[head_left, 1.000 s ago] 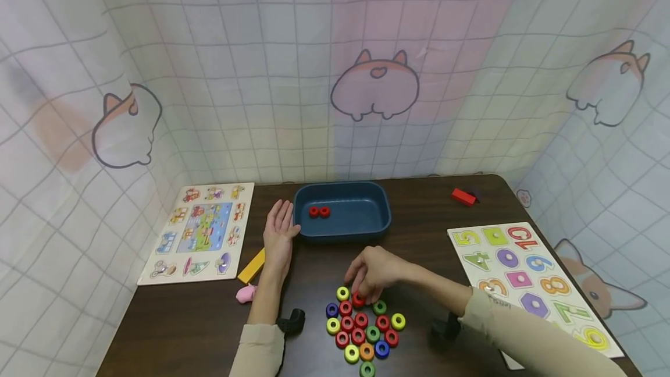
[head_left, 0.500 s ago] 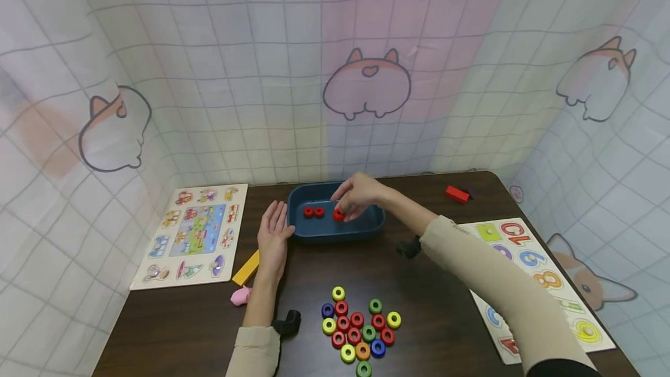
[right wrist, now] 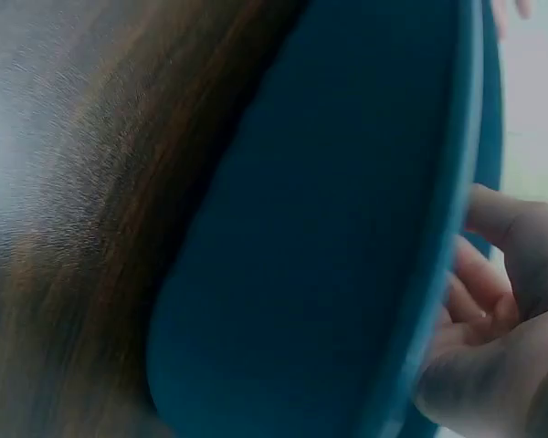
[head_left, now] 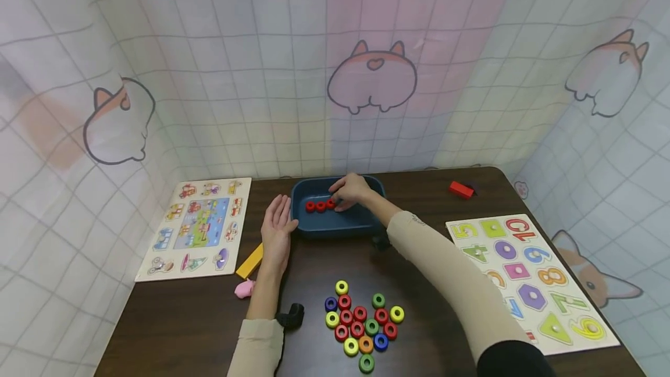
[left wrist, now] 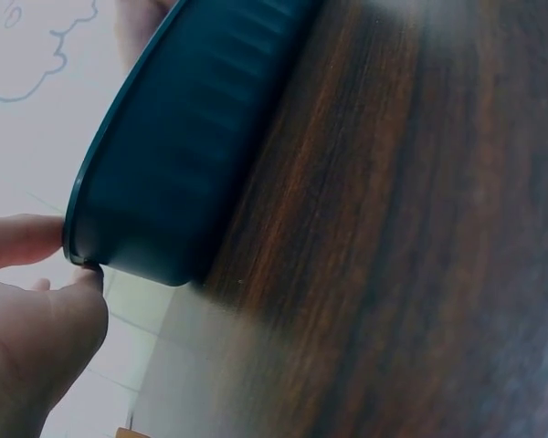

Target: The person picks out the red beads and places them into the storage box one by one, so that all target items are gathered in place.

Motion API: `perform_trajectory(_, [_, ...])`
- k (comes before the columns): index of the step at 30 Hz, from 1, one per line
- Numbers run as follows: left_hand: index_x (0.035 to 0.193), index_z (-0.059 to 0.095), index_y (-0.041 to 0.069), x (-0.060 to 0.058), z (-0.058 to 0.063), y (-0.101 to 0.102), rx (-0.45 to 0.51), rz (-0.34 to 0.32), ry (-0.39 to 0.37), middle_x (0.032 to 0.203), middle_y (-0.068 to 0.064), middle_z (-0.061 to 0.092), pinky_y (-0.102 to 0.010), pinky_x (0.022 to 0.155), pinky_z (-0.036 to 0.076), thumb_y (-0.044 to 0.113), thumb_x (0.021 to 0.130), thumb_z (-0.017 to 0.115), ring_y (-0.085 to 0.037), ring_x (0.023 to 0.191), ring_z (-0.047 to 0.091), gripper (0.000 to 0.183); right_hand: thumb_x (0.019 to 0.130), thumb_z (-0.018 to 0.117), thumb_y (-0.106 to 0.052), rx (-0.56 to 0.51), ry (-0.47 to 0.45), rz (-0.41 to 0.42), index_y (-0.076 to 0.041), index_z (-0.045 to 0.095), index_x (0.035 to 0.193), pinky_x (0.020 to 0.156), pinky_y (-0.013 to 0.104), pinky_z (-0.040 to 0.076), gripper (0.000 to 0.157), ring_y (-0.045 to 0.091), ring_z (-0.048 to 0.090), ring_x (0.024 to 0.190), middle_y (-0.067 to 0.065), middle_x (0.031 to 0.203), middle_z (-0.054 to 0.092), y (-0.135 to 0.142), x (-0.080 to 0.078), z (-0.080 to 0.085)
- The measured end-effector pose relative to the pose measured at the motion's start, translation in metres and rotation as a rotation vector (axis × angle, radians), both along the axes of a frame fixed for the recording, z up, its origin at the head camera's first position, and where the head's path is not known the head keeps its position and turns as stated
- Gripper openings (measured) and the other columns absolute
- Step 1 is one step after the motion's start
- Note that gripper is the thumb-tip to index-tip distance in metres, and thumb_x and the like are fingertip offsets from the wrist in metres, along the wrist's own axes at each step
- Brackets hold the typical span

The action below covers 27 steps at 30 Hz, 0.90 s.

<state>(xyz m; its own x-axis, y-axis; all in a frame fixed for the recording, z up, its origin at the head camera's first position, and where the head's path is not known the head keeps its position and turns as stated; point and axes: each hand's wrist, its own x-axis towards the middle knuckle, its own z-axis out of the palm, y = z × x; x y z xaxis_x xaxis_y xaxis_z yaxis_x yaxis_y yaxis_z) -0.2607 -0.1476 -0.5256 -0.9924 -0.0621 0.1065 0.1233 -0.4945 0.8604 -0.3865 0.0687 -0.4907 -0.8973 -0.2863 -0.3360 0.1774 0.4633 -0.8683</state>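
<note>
Inside the blue tray [head_left: 335, 230], a red ring [head_left: 310, 207] and a second red ring [head_left: 321, 207] sit side by side. A third red ring [head_left: 331, 204] is in line at their right, between the bent thumb and fingers of my right hand [head_left: 352, 191], which reaches over the tray's front wall. In the right wrist view that wall hides the ring. My left hand [head_left: 276, 236] lies along the tray's left end with long, straight fingers; its thumb touches the rim [left wrist: 73, 205] in the left wrist view.
Several coloured rings [head_left: 359, 313] lie clustered at the front of the dark table [head_left: 173, 324]. A picture puzzle board [head_left: 183, 231] is at left, a number puzzle board [head_left: 531, 284] at right. A yellow block [head_left: 250, 262], pink piece [head_left: 244, 289] and red block [head_left: 461, 190] lie around.
My right hand has picked a red ring from the cluster, carried it into the tray and brought it up against the two others. My left hand has stayed by the tray.
</note>
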Motion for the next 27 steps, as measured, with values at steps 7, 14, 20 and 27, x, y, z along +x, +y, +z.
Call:
perform_trajectory(7, [0.151, 0.029, 0.008, -0.006, -0.011, 0.001, 0.03, 0.011, 0.012, 0.158, -0.01, 0.028, -0.043, 0.118, 0.019, -0.024, 0.088, 0.044, -0.023, 0.147, 0.024, 0.072, 0.088, 0.069, -0.005, -0.006, 0.198, 0.18, -0.003, 0.069, 0.114, 0.072, 0.043, 0.06, 0.026, 0.038, 0.071, 0.086, 0.023, 0.103, 0.071, 0.014, 0.039, 0.041])
perform_trajectory(14, [0.148, 0.034, 0.01, -0.009, -0.018, 0.004, -0.001, 0.045, 0.023, 0.155, -0.007, 0.033, -0.04, 0.117, 0.024, -0.023, 0.088, 0.045, -0.019, 0.145, 0.03, 0.069, 0.087, 0.074, -0.014, -0.044, 0.223, 0.376, -0.014, 0.074, 0.105, 0.068, 0.043, 0.061, 0.018, 0.029, 0.073, 0.08, 0.011, 0.096, 0.074, 0.037, 0.114, 0.057])
perform_trajectory(20, [0.148, 0.034, 0.004, -0.008, -0.017, 0.005, -0.009, 0.064, 0.046, 0.153, -0.008, 0.036, -0.047, 0.115, 0.024, -0.025, 0.086, 0.047, -0.021, 0.144, 0.032, 0.069, 0.086, 0.075, -0.015, -0.018, 0.127, 0.553, -0.016, 0.077, 0.101, 0.066, 0.045, 0.06, 0.016, 0.032, 0.072, 0.077, 0.007, 0.094, 0.075, 0.04, 0.162, 0.031])
perform_trajectory(27, [0.149, 0.031, 0.0, -0.008, -0.017, 0.005, -0.006, 0.068, 0.036, 0.153, -0.008, 0.037, -0.046, 0.115, 0.025, -0.023, 0.087, 0.047, -0.02, 0.144, 0.033, 0.068, 0.082, 0.078, -0.011, 0.066, 0.124, 0.618, -0.016, 0.08, 0.094, 0.06, 0.039, 0.06, 0.012, 0.026, 0.072, 0.068, -0.002, 0.085, 0.075, 0.034, 0.186, -0.002])
